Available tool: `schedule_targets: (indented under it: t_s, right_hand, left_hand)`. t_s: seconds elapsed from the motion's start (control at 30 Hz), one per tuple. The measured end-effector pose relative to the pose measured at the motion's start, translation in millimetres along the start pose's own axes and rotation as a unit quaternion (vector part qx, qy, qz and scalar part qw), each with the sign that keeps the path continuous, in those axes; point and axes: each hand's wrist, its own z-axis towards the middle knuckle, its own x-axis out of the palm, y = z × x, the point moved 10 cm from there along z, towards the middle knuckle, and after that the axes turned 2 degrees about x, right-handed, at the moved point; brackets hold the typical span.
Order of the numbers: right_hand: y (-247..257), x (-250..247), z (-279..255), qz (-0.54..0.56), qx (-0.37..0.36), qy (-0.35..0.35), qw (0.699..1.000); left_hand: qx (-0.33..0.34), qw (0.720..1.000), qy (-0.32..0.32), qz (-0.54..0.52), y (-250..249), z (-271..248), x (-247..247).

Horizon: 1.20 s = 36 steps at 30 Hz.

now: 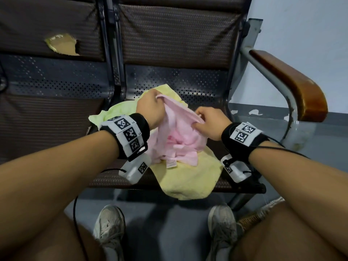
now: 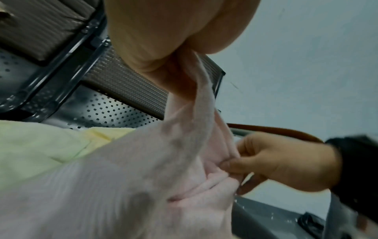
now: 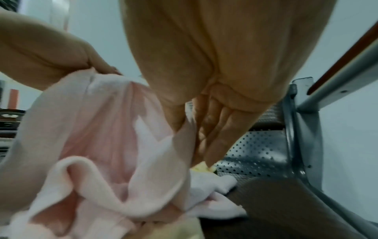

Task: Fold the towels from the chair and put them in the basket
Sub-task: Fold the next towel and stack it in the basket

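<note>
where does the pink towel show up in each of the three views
Head: pink towel at centre, held up by both hands over the yellow towel.
Left wrist: fills the lower middle, running up to the left hand.
Right wrist: lower left, beside the right hand's fingers.
Shared landmark: the perforated metal seat back.

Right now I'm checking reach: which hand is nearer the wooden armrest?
Right. The right hand pinches the pink towel on the side toward the armrest; the left hand grips the towel's far side.
</note>
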Motion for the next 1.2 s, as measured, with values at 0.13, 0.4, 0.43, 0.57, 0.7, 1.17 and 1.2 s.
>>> schedule_targets:
  t_s: [0.13,0.4,0.43,0.57,0.7,1.17,1.2]
  right_hand:
    - [-39.8,-7.6,-1.3,-0.011,0.082,-0.026,0.996]
    - [-5.3,-47.2,-2.4,0.257,0.028,-0.187,0.948]
    - [3.7,-48.6,-3.5,0.247,0.001,-0.186,0.951]
    - [35.3,-35.6,-12.2,0.181,-0.103,-0.099,0.973]
    - [57.3,-19.1,-19.6,0.094,-0.167,-0.030,0.981]
    - [27.9,0.3,3.8,0.064,0.000,-0.041,0.997]
    - [31.5,-4.1,5.7,0.112,0.001,-0.058,0.992]
  left_hand:
    - [-0.047,0.991,-0.061,-0.111,10.9,7.7,-17.0]
    - [-0.068,0.997,-0.021,-0.014,26.3,7.7,-12.9]
    - [-0.070,0.997,-0.025,-0.015,25.8,9.1,-14.2]
    - [-0.124,0.979,-0.044,-0.158,28.3,14.5,-18.6]
    - [-0.135,0.957,-0.043,-0.253,27.9,20.4,-20.5]
    - [-0.105,0.927,-0.030,-0.358,8.4,14.6,-22.8]
    - [-0.106,0.922,-0.026,-0.371,6.3,14.0,-22.3]
